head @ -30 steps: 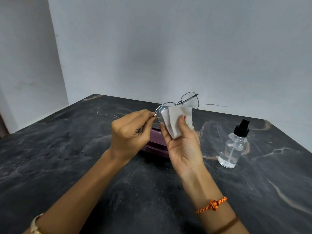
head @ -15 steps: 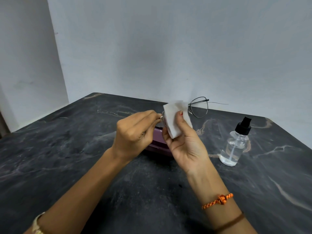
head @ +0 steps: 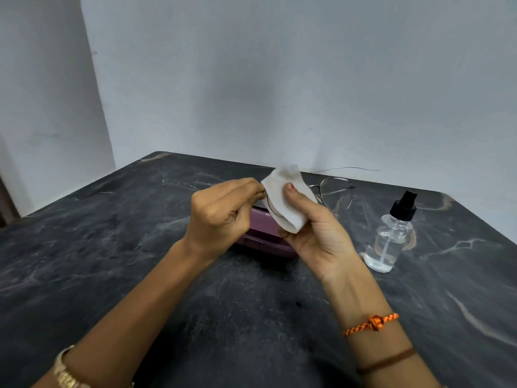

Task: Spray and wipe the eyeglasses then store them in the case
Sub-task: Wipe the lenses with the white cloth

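- Left hand [head: 223, 217]: raised above the tabletop [head: 112, 247], back of the hand toward the camera, forearm rising from the lower left. Fingers curled in and pressed together at the tips, pinching the near end of the eyeglasses [head: 334, 196] at the frame edge; the exact contact point is hidden behind the knuckles.
- Right hand [head: 316, 233]: raised just beside the left hand, palm turned toward the camera, forearm rising from the lower right. The thumb presses a white wiping cloth [head: 282, 203] from the front; the other fingers are behind the cloth and out of sight. The cloth is folded around one lens, whose dark rim shows at the cloth's left edge.
- Eyeglasses: held in the air between both hands, thin wire frame. The uncovered lens projects to the right of the cloth, and one temple arm extends farther right, seen against the wall.
- Case [head: 263, 236]: purple, lying on the tabletop directly behind and below both hands, largely hidden by them. Whether it is open cannot be determined.
- Spray bottle [head: 390, 239]: clear with a black pump head, standing upright on the tabletop to the right of the case, well apart from the hands.
- Wrists: gold-coloured watch [head: 67, 373] on the left; orange braided band [head: 372, 323] and a brown band on the right.
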